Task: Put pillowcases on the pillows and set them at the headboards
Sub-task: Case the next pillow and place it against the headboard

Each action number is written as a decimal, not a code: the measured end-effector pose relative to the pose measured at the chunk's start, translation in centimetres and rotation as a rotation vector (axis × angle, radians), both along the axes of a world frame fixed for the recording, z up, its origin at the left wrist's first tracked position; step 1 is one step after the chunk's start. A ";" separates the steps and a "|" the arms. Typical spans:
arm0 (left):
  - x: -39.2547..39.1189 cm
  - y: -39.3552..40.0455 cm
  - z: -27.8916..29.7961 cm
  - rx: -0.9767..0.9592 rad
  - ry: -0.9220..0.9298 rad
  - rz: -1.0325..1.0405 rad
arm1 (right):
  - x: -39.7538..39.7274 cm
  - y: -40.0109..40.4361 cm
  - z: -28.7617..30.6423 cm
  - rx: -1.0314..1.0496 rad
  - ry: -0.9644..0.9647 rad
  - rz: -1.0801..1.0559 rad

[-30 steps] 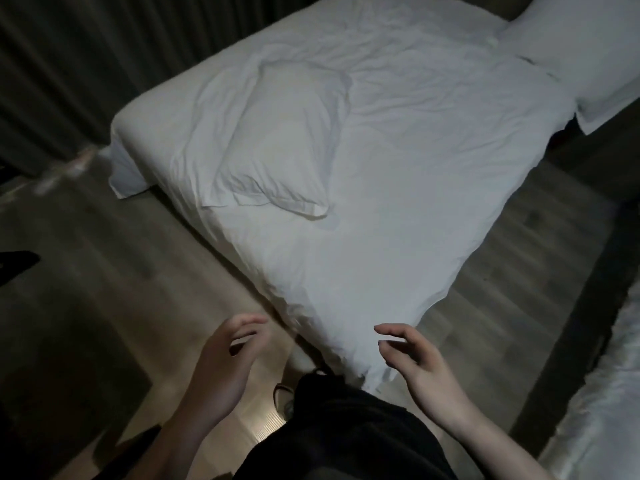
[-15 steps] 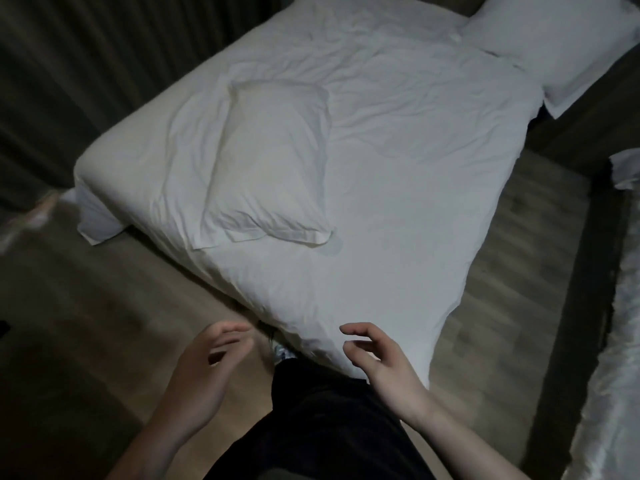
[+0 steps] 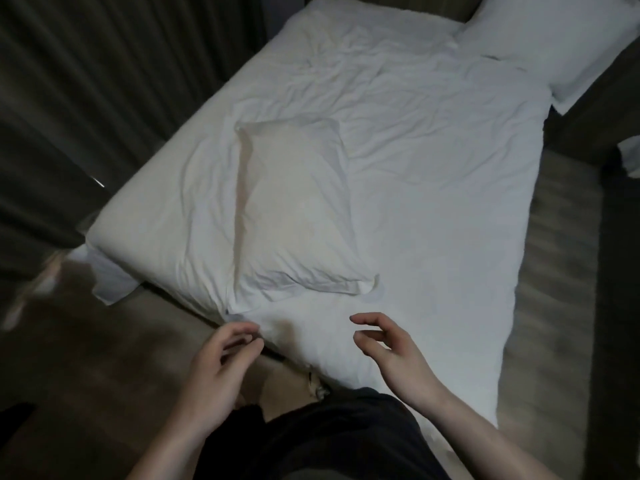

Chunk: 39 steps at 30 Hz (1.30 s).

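Your left hand [image 3: 214, 372] and right hand [image 3: 391, 355] hover empty, fingers loosely curled, just short of the cased pillow [image 3: 294, 216] (lying mid-bed [image 3: 433, 188]).

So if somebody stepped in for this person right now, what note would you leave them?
Left hand and right hand: both empty, fingers loosely curled, held near the foot corner of the bed.
Cased pillow: lying flat mid-bed, toward the curtain side, away from the headboard.
Second pillow: already at the head end.
Done: both pillows appear to be in cases.
Left: pick up the mid-bed pillow and set it at the headboard.
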State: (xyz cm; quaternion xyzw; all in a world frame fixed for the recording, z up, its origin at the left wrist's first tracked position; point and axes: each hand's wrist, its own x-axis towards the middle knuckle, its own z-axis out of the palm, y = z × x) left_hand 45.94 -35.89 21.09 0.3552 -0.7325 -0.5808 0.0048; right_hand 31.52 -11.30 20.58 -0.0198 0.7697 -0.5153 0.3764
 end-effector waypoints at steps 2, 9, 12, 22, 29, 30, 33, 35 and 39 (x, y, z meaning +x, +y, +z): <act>-1.1 -2.8 -0.5 0.020 0.002 -0.070 | 0.4 -1.6 -0.5 0.016 -0.006 -0.062; -3.4 -13.6 -1.2 0.034 -0.017 -0.287 | 5.1 -10.4 -1.0 0.066 -0.026 -0.290; -4.0 -17.9 -1.8 0.042 -0.049 -0.376 | 7.4 -14.5 -0.6 0.069 -0.053 -0.385; -10.4 -23.6 -3.6 0.020 -0.101 -0.617 | 9.4 -19.2 -1.7 0.062 -0.057 -0.646; -15.9 -24.8 -4.7 -0.022 -0.140 -0.586 | 1.5 -22.1 -3.4 0.047 -0.064 -0.612; -16.8 -25.2 -5.1 -0.031 -0.151 -0.576 | 0.2 -22.4 -3.9 0.044 -0.070 -0.604; -18.9 -26.5 -6.4 -0.036 -0.209 -0.546 | -3.2 -23.1 -5.4 0.048 -0.072 -0.585; -20.7 -27.3 -7.1 -0.021 -0.247 -0.513 | -5.5 -23.4 -6.7 0.059 -0.064 -0.582; -25.6 -29.4 -9.0 -0.014 -0.343 -0.503 | -10.4 -24.2 -10.0 0.114 -0.081 -0.595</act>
